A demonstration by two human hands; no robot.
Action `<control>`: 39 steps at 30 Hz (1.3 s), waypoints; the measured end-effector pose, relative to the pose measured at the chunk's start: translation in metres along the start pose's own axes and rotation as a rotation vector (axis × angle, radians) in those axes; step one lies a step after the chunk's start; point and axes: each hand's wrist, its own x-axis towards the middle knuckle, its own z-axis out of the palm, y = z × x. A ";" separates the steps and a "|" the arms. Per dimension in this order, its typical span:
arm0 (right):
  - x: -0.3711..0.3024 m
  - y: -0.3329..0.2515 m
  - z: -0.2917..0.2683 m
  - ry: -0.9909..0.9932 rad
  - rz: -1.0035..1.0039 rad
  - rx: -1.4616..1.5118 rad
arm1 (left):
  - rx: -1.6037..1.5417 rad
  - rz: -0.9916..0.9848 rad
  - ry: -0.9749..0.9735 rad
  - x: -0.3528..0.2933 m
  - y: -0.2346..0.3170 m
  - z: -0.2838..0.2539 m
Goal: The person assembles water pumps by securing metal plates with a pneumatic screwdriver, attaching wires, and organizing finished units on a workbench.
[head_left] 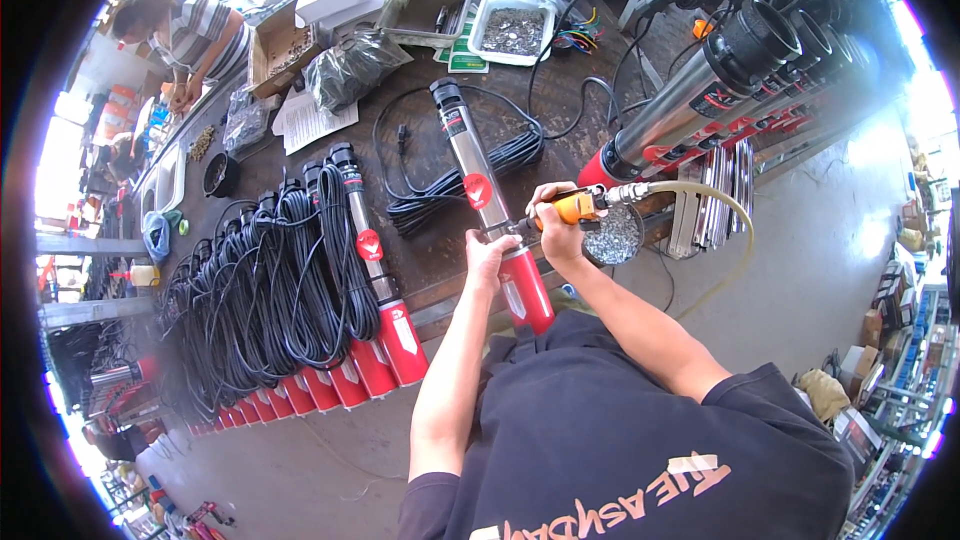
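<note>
A submersible pump (467,152) with a silver tube, black top and red lower end lies across the table edge in front of me. My left hand (487,256) is closed around it where silver meets red. My right hand (557,230) grips an orange air screwdriver (577,206), its tip pointing left at the pump's side by my left fingers. An air hose (705,192) runs from the tool's rear to the right. Whatever the tip touches is hidden. A coil of black cable (470,175) lies behind the pump.
To the left stands a row of finished-looking pumps with cable bundles (280,290). Larger silver pumps (700,90) lie at the right, near a bowl of small metal parts (613,235). Parts trays (428,8) sit at the back of the dark table (420,265). Another person (205,30) is at far left.
</note>
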 end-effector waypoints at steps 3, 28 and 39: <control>0.002 0.004 0.001 0.069 -0.022 0.081 | 0.028 -0.016 0.009 -0.003 0.003 0.003; -0.024 -0.140 -0.088 0.264 -0.374 -0.250 | 1.407 1.236 -0.443 -0.021 -0.031 0.142; -0.042 -0.178 -0.097 0.323 -0.483 -0.229 | 0.741 0.350 -0.543 -0.012 -0.022 0.171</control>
